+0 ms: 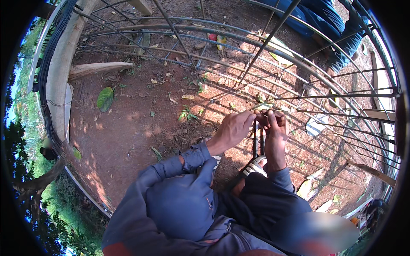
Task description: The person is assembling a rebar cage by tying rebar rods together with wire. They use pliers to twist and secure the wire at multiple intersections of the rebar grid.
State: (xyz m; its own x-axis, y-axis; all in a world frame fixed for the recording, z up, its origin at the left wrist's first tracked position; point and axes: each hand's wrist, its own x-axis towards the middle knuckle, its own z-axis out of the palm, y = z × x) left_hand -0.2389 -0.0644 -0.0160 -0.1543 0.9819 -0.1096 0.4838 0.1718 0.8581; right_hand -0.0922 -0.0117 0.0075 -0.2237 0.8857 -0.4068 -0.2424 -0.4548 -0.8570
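My left hand [232,130] reaches in from the lower left, its thumb and fingers pinched together. Close against it is my right hand [276,135], fingers curled and thumb pressed to the fingertips. What the fingertips grip is too small and shaded to make out. A tool with two long dark handles [256,143] hangs below the fingers beside my right palm; its head is hidden, and its exact kind is unclear. Just beyond both hands runs a cage of steel reinforcing bars [270,41], long curved rods crossed by shorter ones.
Wooden posts [59,81] and a bundle of black wire [44,85] stand at the left. A wooden stake [100,69] juts inward. Another person in blue trousers [316,19] sits beyond the bars. Leaves [105,99] lie on reddish soil. My striped sandal [255,165] is below my hands.
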